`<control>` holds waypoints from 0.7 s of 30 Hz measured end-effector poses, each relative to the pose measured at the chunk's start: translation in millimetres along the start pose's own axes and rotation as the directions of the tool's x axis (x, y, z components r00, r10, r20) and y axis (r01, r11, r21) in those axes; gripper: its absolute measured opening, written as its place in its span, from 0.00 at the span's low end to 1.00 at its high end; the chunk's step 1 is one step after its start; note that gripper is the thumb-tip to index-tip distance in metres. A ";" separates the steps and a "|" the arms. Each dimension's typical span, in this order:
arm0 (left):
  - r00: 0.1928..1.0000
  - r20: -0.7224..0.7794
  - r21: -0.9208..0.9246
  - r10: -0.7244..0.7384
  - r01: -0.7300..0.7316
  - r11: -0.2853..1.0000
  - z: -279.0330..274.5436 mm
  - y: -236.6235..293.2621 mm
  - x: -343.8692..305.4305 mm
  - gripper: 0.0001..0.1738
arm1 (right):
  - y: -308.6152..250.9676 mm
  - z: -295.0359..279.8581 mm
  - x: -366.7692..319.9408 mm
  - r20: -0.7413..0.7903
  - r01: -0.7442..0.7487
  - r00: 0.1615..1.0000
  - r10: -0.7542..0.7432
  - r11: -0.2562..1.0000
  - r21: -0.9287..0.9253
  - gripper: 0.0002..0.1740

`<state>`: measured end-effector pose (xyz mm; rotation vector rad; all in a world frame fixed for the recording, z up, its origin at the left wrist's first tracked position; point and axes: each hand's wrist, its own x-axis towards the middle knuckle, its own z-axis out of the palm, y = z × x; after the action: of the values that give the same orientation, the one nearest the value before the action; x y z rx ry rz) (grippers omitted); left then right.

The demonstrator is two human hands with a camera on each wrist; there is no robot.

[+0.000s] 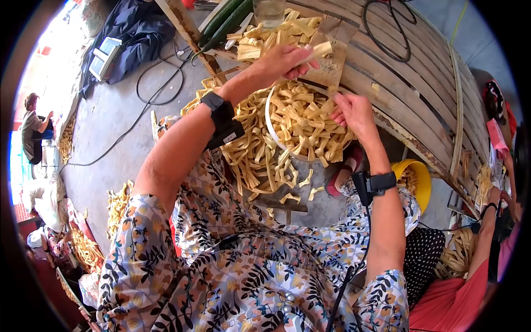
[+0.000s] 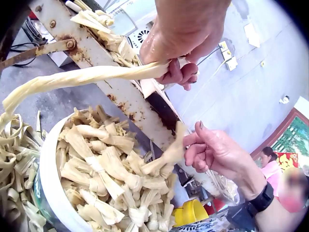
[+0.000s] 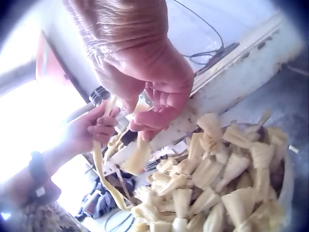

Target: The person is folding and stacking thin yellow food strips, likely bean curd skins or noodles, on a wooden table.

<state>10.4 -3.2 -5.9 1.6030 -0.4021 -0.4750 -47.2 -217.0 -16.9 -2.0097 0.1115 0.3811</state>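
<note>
My left hand [image 1: 287,61] grips a long, pale-yellow tofu-skin strip [image 2: 87,77], its fingers curled round one end while the rest hangs in a twisted length. A little lower and to the right, my right hand [image 1: 355,115] pinches a short tofu-skin knot [image 2: 170,153], slightly blurred, between thumb and fingers over the bucket's edge. Beneath both hands stands a white-rimmed bucket [image 2: 47,169], heaped with tofu-skin knots [image 1: 310,124]. Loose tofu-skin strips [image 1: 249,149] lie piled on the bucket's left side.
Behind the bucket runs a slatted wooden bench [image 1: 409,83] with a small board [image 1: 332,61] and more strips on it. A yellow bucket [image 1: 423,185] stands at the right. Black cable [image 1: 146,94] trails over the floor. Another person's arm [image 1: 484,238] shows at far right.
</note>
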 end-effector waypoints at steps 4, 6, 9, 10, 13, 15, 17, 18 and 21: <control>0.997 0.066 0.050 0.051 -0.055 0.997 10.1 -1.1 -7.3 0.21 | -2.8 -7.9 -5.7 -0.145 0.093 0.984 -0.105 0.991 -0.092 0.16; 0.992 0.087 0.173 0.096 -0.110 0.979 16.7 -1.6 -5.3 0.19 | -8.7 -13.6 -3.9 -0.217 0.333 0.921 -0.323 0.943 0.012 0.13; 0.970 0.107 0.396 0.220 -0.245 0.885 28.1 -1.5 -8.2 0.13 | -28.4 -9.5 -4.6 -0.202 0.536 0.814 -0.545 0.838 -0.101 0.14; 0.960 0.123 0.467 0.253 -0.280 0.838 32.4 -1.1 -9.3 0.12 | -31.1 -8.9 -3.9 -0.183 0.585 0.782 -0.596 0.803 -0.117 0.14; 0.918 0.179 0.660 0.353 -0.379 0.649 47.2 -4.4 -17.7 0.10 | -12.0 -1.9 6.1 -0.127 0.325 0.930 -0.346 0.932 -0.163 0.14; 0.924 0.265 0.735 0.275 -0.378 0.563 57.2 -12.8 -19.1 0.10 | -5.7 6.3 4.8 -0.155 0.219 0.950 -0.272 0.931 -0.292 0.16; 0.922 0.244 0.700 0.300 -0.382 0.604 64.9 -18.8 -21.2 0.10 | 6.9 18.0 7.2 -0.172 0.242 0.928 -0.330 0.887 -0.394 0.15; 0.931 0.228 0.709 0.286 -0.360 0.606 65.9 -18.4 -22.3 0.09 | 4.0 18.0 4.6 -0.189 0.227 0.925 -0.328 0.880 -0.417 0.15; 0.994 0.023 0.751 0.107 -0.088 0.654 58.6 -13.5 -28.2 0.08 | 0.1 7.3 4.1 -0.273 0.209 0.929 -0.252 0.962 -0.177 0.09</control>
<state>-44.8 -36.9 -21.1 2.3823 -0.7318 -0.1946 -44.9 -210.2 -21.2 -2.1850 0.0306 -0.0641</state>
